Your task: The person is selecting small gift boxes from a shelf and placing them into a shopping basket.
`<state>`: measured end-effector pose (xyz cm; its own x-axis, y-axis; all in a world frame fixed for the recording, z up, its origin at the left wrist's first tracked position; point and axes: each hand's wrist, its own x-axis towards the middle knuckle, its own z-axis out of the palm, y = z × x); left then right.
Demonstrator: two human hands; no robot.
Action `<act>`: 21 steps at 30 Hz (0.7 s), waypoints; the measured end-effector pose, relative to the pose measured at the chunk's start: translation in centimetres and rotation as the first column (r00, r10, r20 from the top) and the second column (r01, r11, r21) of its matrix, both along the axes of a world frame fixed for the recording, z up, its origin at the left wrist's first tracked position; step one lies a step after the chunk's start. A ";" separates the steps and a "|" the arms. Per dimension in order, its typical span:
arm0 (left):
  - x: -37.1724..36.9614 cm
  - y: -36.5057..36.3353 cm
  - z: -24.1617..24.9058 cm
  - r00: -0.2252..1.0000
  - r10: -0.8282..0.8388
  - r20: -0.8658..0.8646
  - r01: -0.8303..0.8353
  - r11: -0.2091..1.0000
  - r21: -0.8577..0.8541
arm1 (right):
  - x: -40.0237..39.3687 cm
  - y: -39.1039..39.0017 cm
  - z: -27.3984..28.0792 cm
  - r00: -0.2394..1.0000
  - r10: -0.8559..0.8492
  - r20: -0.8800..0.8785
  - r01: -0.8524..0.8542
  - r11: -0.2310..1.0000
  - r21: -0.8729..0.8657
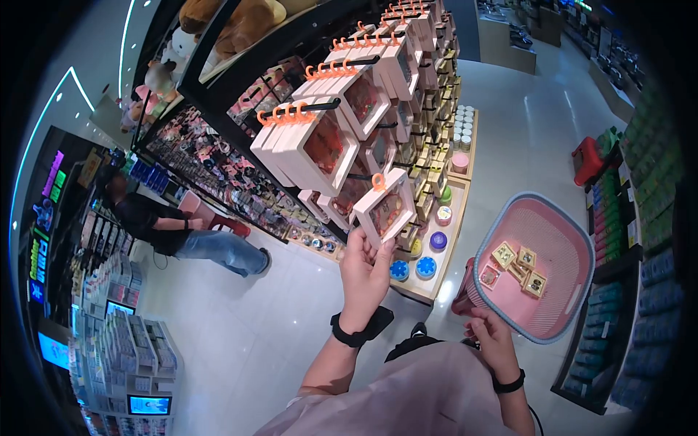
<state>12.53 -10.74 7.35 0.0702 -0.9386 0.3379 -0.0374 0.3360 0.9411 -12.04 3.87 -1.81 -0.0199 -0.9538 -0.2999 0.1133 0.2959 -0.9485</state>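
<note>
My left hand (pixel 367 272) is closed on the lower edge of a pale pink window box (pixel 385 207), which has an orange hanging ring on top and red jewellery-like items behind its window. Similar pink boxes (pixel 320 149) hang by orange rings from black hooks just above and behind it. My right hand (pixel 493 340) is low at the near edge of a pink basket (pixel 556 320) with a blue-grey rim, its fingers loosely bent and apart with nothing visible in them. Several small window boxes (pixel 534 283) in cream and pink lie inside the basket.
Blue-lidded tubs (pixel 426 267) stand on the wooden bottom shelf below the hooks. A stocked shelf (pixel 607 312) rises on the right beside a red container (pixel 586 161). To the left, a person (pixel 156 225) in a black top and jeans stands by the display. Plush toys (pixel 247 33) sit up high.
</note>
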 end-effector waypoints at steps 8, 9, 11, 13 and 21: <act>0.1 -0.9 -0.3 0.998 0.044 -0.043 -0.043 0.999 0.021 | -0.2 0.4 0.1 1.000 -0.028 -0.004 0.028 0.999 0.023; 0.2 -0.9 -0.5 0.997 0.058 -0.045 -0.057 0.998 0.024 | -0.2 0.4 0.0 1.000 -0.025 -0.001 0.025 0.999 0.022; 0.4 -1.1 -1.1 0.995 0.086 -0.047 -0.085 0.996 0.030 | -0.1 0.3 -0.1 1.000 -0.021 0.007 0.021 1.000 0.020; 0.8 -1.3 -1.2 0.992 0.121 -0.022 -0.121 0.992 0.024 | 0.0 0.2 -0.3 1.000 -0.013 0.008 0.013 1.000 0.020; 1.5 -1.9 -1.8 0.987 0.126 -0.099 -0.123 0.991 0.044 | 0.1 -0.4 -0.4 1.000 0.025 -0.009 -0.025 0.999 0.023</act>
